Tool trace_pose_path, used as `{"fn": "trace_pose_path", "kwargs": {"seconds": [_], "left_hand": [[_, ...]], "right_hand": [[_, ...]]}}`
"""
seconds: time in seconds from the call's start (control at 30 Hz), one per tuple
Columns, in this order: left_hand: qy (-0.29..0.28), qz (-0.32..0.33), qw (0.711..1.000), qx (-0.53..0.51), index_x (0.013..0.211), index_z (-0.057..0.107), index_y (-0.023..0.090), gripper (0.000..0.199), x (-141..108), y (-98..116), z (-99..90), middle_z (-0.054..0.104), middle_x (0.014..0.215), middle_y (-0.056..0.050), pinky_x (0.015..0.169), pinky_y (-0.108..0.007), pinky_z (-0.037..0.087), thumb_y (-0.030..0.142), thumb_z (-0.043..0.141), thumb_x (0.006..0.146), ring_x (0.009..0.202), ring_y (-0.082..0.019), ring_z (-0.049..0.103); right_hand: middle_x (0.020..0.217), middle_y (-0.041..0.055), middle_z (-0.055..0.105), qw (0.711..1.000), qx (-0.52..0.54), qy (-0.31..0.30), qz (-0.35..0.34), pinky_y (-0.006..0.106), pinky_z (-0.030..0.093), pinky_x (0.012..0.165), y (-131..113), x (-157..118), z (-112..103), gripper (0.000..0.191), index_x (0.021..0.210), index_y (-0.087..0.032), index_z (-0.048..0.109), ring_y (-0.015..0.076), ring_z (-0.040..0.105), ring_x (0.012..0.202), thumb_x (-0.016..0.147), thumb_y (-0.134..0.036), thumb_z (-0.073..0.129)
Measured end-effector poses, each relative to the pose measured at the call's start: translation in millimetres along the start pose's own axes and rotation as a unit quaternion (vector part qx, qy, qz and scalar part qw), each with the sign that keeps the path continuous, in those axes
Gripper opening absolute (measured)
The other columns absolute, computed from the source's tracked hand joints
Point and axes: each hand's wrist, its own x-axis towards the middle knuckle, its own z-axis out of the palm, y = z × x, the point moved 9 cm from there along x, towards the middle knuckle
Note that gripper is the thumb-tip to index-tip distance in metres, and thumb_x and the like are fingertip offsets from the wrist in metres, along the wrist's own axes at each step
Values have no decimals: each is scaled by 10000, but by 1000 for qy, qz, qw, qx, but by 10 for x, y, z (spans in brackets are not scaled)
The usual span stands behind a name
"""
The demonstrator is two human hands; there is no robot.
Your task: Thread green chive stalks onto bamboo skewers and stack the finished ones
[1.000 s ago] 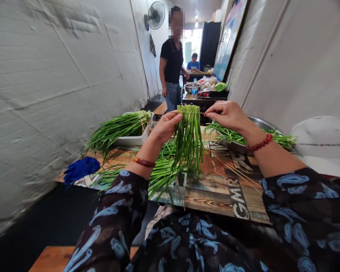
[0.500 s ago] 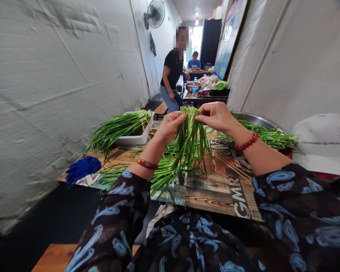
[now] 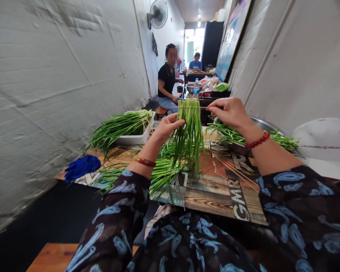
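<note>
A row of garlic chives [image 3: 189, 132] hangs upright in front of me, pale cut ends at the top and green leaves trailing down. A thin wooden skewer [image 3: 203, 107] runs crosswise through or behind the row near its top; its exact path between the stalks is hard to see. With thumb and fingers, my left hand [image 3: 164, 130] holds the left edge of the chives, the fingers partly behind them. My right hand [image 3: 229, 112], to the right of the row, pinches the skewer's right end. Loose chives [image 3: 164, 175] lie on the table [image 3: 206, 196] below.
A white tray [image 3: 132, 140] of skewered chives stands at left, beside a blue glove [image 3: 83, 166]. Loose skewers [image 3: 236, 168] lie at right, near a metal bowl [image 3: 265, 122] of chives and a white cap [image 3: 324, 138]. Further off, one person [image 3: 167, 81] sits; another is behind.
My right hand has moved right, off the chives and onto the skewer's end. My left hand has shifted slightly lower and left along the row. The person in black has sat down.
</note>
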Motion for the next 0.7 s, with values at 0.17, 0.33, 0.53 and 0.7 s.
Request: {"fn": "trace_pose_path", "kwargs": {"seconds": [0.17, 0.33, 0.53, 0.7], "left_hand": [[164, -3, 986, 27, 1088, 686, 151, 467, -249, -127, -520, 743, 1018, -94, 736, -244, 482, 402, 779, 704, 874, -153, 676], [166, -77, 981, -63, 1034, 685, 139, 447, -704, -520, -594, 755, 948, -94, 759, -272, 519, 383, 814, 682, 792, -150, 702], [144, -121, 972, -138, 1017, 689, 118, 466, -903, -666, -366, 759, 898, -89, 756, -282, 534, 336, 854, 640, 734, -149, 703], [118, -126, 976, -136, 1013, 698, 109, 475, -939, -641, -277, 761, 901, -100, 762, -283, 534, 346, 860, 635, 741, -156, 706]], "right_hand": [[725, 48, 690, 985, -18, 149, 87, 300, 491, 644, 384, 103, -478, 113, 789, -189, 762, 180, 637, 742, 813, -240, 664], [599, 16, 625, 964, 103, 114, 218, 174, 346, 381, 811, -19, -532, 106, 747, -134, 704, 66, 527, 456, 836, -158, 652], [518, -39, 539, 883, 309, 99, 339, 100, 291, 304, 955, -276, -361, 144, 761, -119, 631, 13, 455, 372, 893, -70, 600], [522, -39, 547, 872, 344, 104, 332, 77, 338, 317, 973, -261, -320, 130, 777, -116, 621, 17, 487, 378, 901, -79, 609]]}}
